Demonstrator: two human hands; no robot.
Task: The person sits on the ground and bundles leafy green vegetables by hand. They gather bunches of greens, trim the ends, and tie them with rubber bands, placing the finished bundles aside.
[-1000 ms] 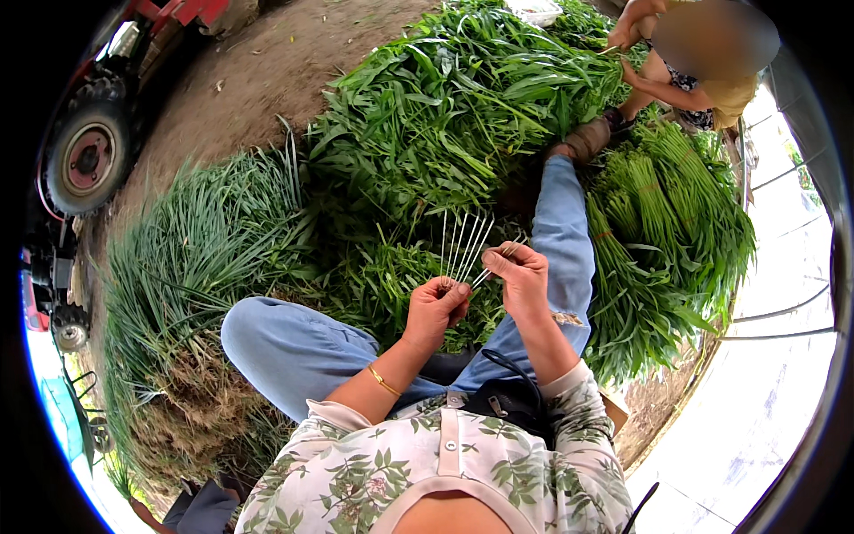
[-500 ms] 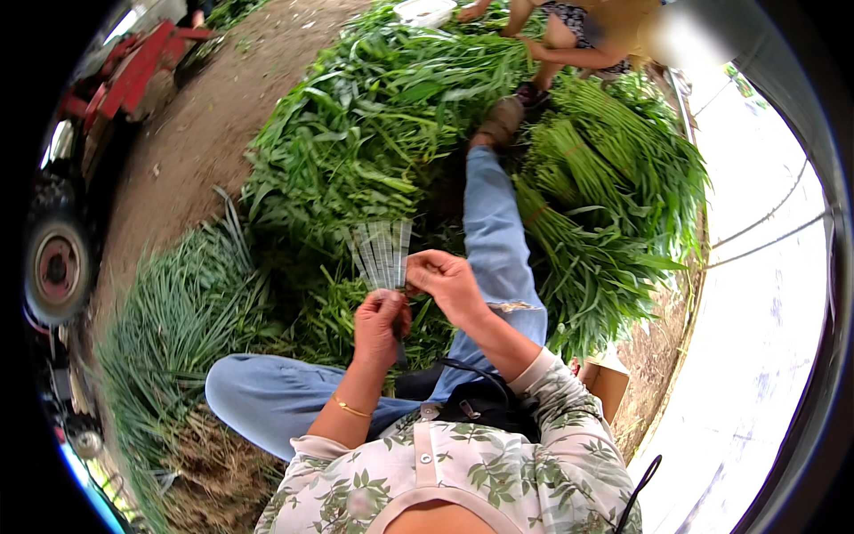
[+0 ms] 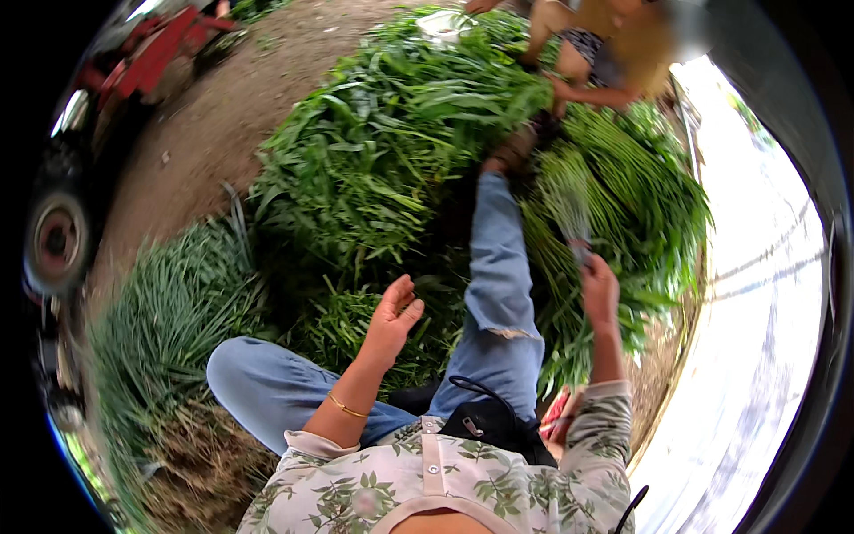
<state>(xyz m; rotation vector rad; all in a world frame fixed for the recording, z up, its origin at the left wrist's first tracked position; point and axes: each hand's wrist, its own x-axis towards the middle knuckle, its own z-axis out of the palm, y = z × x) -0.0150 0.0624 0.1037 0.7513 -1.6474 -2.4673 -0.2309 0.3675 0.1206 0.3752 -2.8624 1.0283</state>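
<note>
A fan of thin, translucent greyish strips [image 3: 574, 209], slightly blurred, sticks out of the far side of my right hand [image 3: 600, 283], whose fingers are closed around its gathered end. It is held over the tied bundles of green stalks [image 3: 614, 169] on the right. My left hand [image 3: 396, 313] holds nothing, its thumb apart from the loosely curved fingers. Beneath it lie loose leafy green stems [image 3: 334, 325], and the large heap of leafy greens [image 3: 356, 160] rises just beyond.
Blue-green leafy stalks with brown roots [image 3: 178, 320] lie at the left. Another person's hand [image 3: 562, 87] reaches the far greens, near a white container [image 3: 443, 27]. Red machinery [image 3: 151, 58] and a wheel [image 3: 58, 242] stand at the far left. My outstretched leg [image 3: 500, 258] divides the greens.
The strips have passed from my left hand to my right, which has swung right over the bundled stalks. My left hand has let go and opened. The view has shifted slightly.
</note>
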